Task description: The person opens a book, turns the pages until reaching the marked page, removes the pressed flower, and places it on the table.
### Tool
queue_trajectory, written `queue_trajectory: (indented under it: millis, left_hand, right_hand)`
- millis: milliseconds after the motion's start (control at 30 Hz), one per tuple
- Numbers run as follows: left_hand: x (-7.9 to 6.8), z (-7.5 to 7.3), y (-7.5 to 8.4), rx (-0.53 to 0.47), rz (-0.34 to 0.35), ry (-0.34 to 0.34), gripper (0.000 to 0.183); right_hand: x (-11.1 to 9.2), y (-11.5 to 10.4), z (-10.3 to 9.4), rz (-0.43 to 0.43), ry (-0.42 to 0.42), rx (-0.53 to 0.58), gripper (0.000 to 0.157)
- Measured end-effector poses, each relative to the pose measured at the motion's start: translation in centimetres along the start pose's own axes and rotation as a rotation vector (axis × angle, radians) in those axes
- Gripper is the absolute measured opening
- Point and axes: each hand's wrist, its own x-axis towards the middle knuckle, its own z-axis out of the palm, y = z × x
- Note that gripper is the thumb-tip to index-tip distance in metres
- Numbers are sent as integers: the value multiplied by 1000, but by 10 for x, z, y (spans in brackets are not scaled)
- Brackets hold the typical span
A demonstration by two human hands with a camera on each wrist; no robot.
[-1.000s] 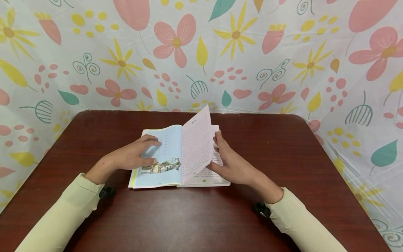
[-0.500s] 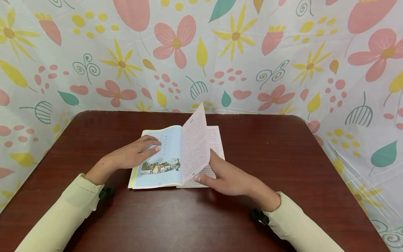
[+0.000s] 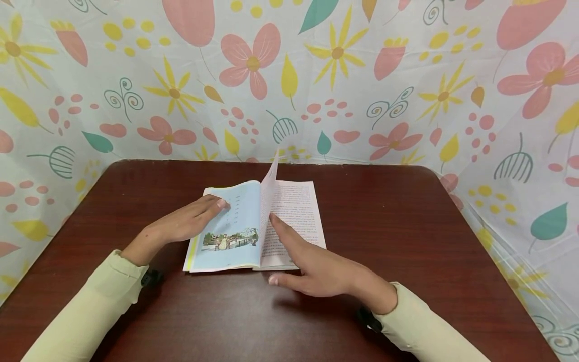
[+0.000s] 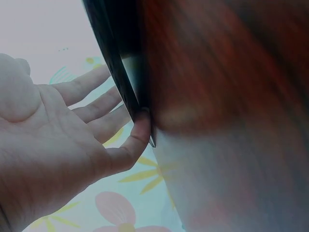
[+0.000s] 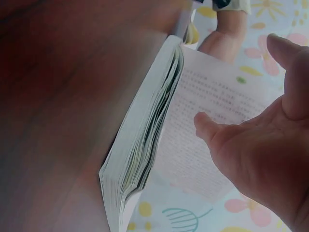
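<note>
An open book (image 3: 244,201) lies on the table, with a blue picture page on its left side. One page (image 3: 270,193) stands nearly upright near the spine, leaning slightly right. My left hand (image 3: 181,223) rests over the left side, its fingers loosely extended. In the left wrist view the left hand (image 4: 63,130) has its fingertips right at the book's edge. My right hand (image 3: 321,266) is held edge-on with straight fingers, fingertips against the right face of the standing page. The right wrist view shows the right hand (image 5: 260,150) beside the thick page block (image 5: 140,130).
The dark wooden table (image 3: 384,216) extends around the book on every side. A white cloth with a flower and leaf print (image 3: 316,75) hangs behind and along both sides. Dark devices sit under both wrists, at the cream sleeves (image 3: 429,322).
My right hand has swept left and nearer, straightening its fingers. The page has swung left, uncovering more of the printed right side. The left thumb has moved up the blue page.
</note>
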Motion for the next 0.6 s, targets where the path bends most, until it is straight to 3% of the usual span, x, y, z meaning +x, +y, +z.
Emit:
queue_trajectory:
  millis: [333,600]
  left_hand:
    - [0,-4,-1,-48,-47,15,75]
    - [0,-7,-6,-181,40,-10,71]
  right_hand:
    - [0,-7,10,-10,-94,-69,105]
    - [-1,-9,14,-12,-156,-133,103]
